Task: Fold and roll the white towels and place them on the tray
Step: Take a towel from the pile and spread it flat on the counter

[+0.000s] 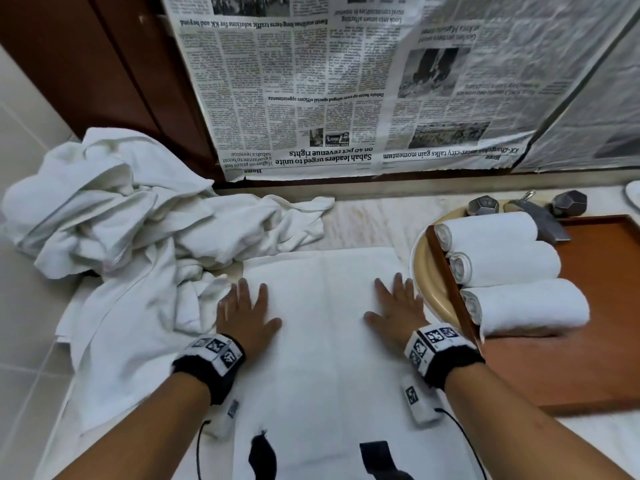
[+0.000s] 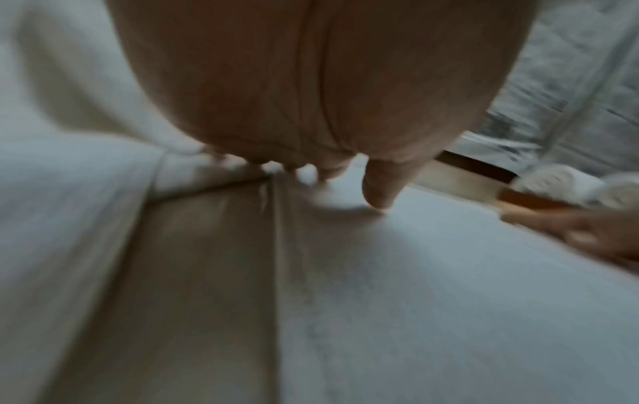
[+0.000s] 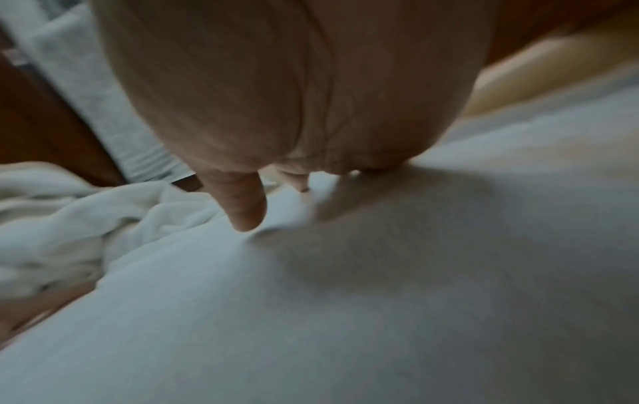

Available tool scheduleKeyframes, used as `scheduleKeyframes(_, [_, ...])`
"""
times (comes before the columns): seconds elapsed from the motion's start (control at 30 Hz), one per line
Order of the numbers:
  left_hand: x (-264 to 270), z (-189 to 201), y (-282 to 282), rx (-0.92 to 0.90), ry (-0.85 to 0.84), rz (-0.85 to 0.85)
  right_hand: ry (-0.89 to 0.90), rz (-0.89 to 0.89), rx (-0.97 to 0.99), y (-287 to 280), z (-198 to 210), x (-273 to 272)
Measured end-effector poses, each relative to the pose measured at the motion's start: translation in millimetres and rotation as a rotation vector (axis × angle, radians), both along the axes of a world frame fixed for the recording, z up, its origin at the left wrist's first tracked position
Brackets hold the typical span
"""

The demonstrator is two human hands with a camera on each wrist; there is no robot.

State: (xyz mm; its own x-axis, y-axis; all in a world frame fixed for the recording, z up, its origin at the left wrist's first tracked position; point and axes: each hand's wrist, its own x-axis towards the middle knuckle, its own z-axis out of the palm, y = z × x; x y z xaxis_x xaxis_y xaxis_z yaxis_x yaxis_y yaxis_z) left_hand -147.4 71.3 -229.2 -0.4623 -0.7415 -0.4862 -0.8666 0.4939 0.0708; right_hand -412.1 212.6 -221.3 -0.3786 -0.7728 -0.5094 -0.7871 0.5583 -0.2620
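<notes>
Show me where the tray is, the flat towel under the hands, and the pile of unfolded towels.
tray (image 1: pixel 554 368), head view, bare wooden floor near the front edge.
flat towel (image 1: pixel 322 341), head view, middle, between the hands.
pile of unfolded towels (image 1: pixel 114 216), head view, crumpled centre.

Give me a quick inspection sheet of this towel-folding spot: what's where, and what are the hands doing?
Surface: pale marble counter, mostly covered by towels.
Job's things: flat towel spread in front; three rolled towels side by side on the wooden tray.
Clutter: heap of unfolded towels at the left.
Hands: left hand and right hand both press flat on the spread towel, fingers straight.
Cables: black wire trailing from the right wrist band; another at the left wrist.
Surroundings: newspaper covering the wall behind; tap handles above a sink rim; brown wooden door at left.
</notes>
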Motion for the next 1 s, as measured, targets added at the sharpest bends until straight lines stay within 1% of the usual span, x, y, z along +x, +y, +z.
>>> scheduleKeyframes(0.07, [-15.0,0.1,23.8,-0.015,0.031,-0.095,0.022,0.090,-0.036,-6.1,5.6,28.0])
scheduleKeyframes(0.13, [-23.4,-5.3,52.1,0.113,0.074,-0.212,-0.053,0.175,-0.031,-4.4,3.9,55.3])
scheduleKeyframes(0.17, [-21.7,-9.2,61.3,0.184,0.086,-0.241,-0.099,0.196,-0.008,0.4,0.7,63.1])
scheduleKeyframes(0.2, [-16.1,-12.0,64.4,0.212,0.083,-0.247,-0.116,0.216,0.011,7.5,-4.7,64.8])
scheduleKeyframes(0.23, [-6.6,-13.5,62.9,0.194,0.071,-0.237,-0.097,0.242,0.016,16.0,-9.6,61.8])
scheduleKeyframes(0.3, [14.9,-11.6,52.4,0.100,0.046,-0.156,-0.028,0.258,0.003,34.5,-16.3,46.0])
scheduleKeyframes(0.37, [31.9,-10.7,36.4,0.054,0.023,-0.077,-0.006,0.183,-0.006,48.2,-18.6,25.7])
scheduleKeyframes(0.47, [38.0,-4.6,22.9,0.073,-0.014,-0.045,0.027,0.029,0.014,55.0,-12.5,8.5])
scheduleKeyframes(0.53, [32.1,-3.4,25.7,0.071,-0.005,-0.020,0.063,0.015,0.008,53.4,-0.5,21.4])
scheduleKeyframes(0.57, [28.9,-4.3,27.2,0.060,0.006,-0.003,0.062,0.055,-0.016,52.4,7.3,35.0])
scheduleKeyframes(0.63, [26.7,-6.4,28.9,0.033,0.019,0.028,-0.022,0.176,-0.038,57.0,21.3,68.0])
scheduleKeyframes(0.67, [26.4,-6.1,28.8,0.024,0.023,0.044,-0.070,0.214,-0.009,63.6,24.9,81.6])
scheduleKeyframes(0.7, [25.9,-4.2,29.4,0.015,0.022,0.064,-0.095,0.220,0.048,71.8,24.4,89.2])
scheduleKeyframes(0.77, [19.9,1.9,38.2,-0.030,0.003,0.092,-0.056,0.175,0.142,88.7,15.3,86.9])
scheduleKeyframes(0.83, [8.6,10.7,61.0,-0.062,0.005,0.037,0.009,0.125,0.153,98.7,3.7,76.6])
scheduleKeyframes(0.87, [2.6,13.2,76.3,-0.021,0.049,-0.032,0.023,0.109,0.147,100.5,-0.7,73.5])
scheduleKeyframes(0.93, [-3.8,13.5,110.0,0.202,0.156,-0.163,0.010,0.110,0.119,101.7,-5.9,74.9])
scheduleKeyframes(0.97, [-2.1,11.8,124.1,0.285,0.164,-0.207,-0.001,0.126,0.095,102.5,-8.1,75.5])
scheduleKeyframes(1.0, [3.3,7.9,132.1,0.290,0.136,-0.230,-0.004,0.151,0.073,104.5,-9.6,73.2])
